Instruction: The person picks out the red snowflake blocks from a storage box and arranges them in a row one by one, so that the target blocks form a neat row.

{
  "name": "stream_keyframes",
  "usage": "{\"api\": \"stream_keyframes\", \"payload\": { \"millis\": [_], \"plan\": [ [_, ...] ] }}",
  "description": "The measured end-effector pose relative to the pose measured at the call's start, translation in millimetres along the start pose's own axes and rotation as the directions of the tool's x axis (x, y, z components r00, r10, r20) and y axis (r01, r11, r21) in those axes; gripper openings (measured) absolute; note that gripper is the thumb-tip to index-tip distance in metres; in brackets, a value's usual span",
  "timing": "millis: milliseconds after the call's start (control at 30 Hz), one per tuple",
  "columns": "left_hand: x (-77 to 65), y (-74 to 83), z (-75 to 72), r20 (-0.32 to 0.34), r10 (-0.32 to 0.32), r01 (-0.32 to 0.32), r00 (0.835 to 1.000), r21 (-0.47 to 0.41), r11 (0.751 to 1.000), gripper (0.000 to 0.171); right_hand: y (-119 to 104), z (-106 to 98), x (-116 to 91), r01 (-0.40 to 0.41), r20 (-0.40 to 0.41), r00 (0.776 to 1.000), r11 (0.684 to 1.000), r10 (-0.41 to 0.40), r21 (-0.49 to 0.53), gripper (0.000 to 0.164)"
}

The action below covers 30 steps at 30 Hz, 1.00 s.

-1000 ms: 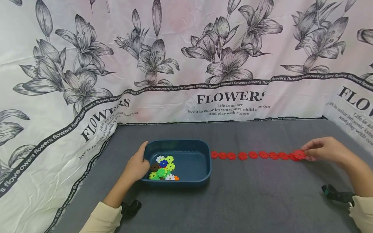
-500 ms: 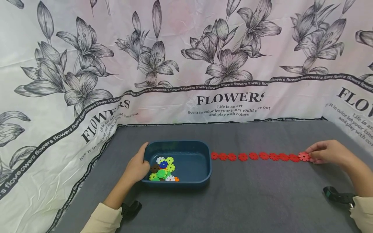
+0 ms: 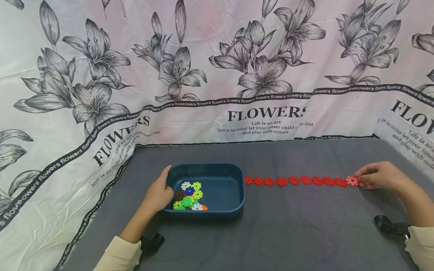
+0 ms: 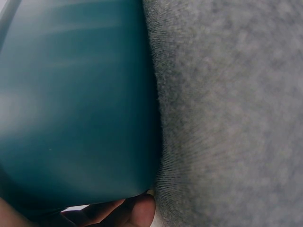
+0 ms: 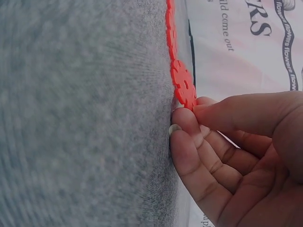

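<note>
My left hand holds the left side of a dark blue plastic tray, thumb at its rim. In the left wrist view, curled fingertips show at a lower corner of the tray. Inside lie several flower-shaped plastic discs in green, yellow, white, blue, brown and orange. My right hand pinches a red flower-shaped disc between thumb and fingertips, at the right end of a row of red discs. In the right wrist view that disc tilts up from the cloth.
Grey cloth covers the table. The red row runs from the tray's right wall towards my right hand. A white curtain with printed flowers stands behind and at both sides. Black wrist straps sit below both hands.
Over the second, my right hand has shifted slightly right with the red disc, from overlapping the last one to the row's end. The left hand and the tray have stayed put.
</note>
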<state>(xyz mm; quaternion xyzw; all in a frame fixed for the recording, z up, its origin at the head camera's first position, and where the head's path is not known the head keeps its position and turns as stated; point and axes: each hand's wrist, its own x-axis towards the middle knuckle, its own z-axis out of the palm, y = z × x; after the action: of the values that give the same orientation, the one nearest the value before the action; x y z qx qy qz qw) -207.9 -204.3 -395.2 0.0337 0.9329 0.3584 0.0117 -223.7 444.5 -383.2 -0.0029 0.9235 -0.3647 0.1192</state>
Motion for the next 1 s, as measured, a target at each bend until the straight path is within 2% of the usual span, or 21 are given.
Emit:
{"api": "stream_keyframes", "payload": {
  "millis": [600, 800, 1000],
  "plan": [
    [-0.1, 0.2, -0.9, 0.007, -0.008, 0.008, 1.000, -0.002, 1.000, 0.080, 0, 2, -2, 0.016, -0.012, 1.000, 1.000, -0.016, -0.002, 0.027],
    [1.4, 1.5, -0.1, 0.005, -0.004, 0.004, 1.000, 0.000, 1.000, 0.081, -3, 3, -5, 0.075, -0.044, 0.996, 0.995, -0.078, -0.069, 0.024],
    [2.9, -0.8, 0.5, 0.015, 0.014, -0.014, 1.000, -0.030, 0.999, 0.080, -13, 5, -7, 0.106, -0.082, 0.989, 0.978, -0.122, -0.181, 0.023]
  ]
}}
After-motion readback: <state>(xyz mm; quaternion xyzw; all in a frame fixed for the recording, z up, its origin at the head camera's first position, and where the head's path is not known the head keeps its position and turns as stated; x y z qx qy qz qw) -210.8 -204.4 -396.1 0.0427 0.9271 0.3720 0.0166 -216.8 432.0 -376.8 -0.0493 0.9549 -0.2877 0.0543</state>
